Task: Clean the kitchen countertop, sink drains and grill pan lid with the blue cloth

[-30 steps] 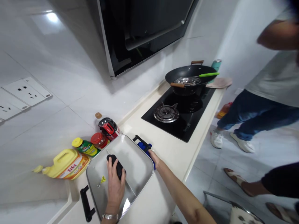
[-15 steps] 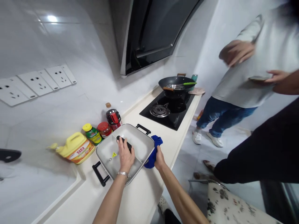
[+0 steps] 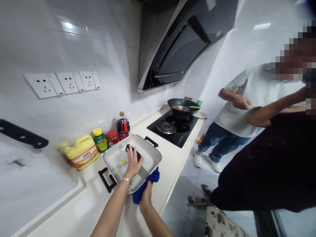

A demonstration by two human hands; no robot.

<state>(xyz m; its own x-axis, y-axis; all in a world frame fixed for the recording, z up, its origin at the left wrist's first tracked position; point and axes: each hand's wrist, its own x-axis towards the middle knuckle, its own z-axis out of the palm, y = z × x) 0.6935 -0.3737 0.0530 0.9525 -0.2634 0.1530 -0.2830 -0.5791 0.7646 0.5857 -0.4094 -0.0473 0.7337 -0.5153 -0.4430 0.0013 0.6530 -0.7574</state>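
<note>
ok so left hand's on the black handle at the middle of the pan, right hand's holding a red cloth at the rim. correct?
One error: the cloth in the right hand is blue, not red, as the head view shows. The left hand is on the black handle at the middle of the pan, as you said.

Looks to be a kitchen, judging by the black gas hob (image 3: 179,139) set into the far end of the pale counter (image 3: 170,165), with a dark wok (image 3: 177,103) on it and a range hood (image 3: 184,49) overhanging. Recognisable too by the lidded pan (image 3: 151,152) nearer by, and by the yellow jug (image 3: 84,152), green bottle (image 3: 100,141), red-lidded jar (image 3: 113,138) and dark bottle (image 3: 123,126) lined up along the counter's wall edge, with sockets (image 3: 66,83) higher up.
</note>
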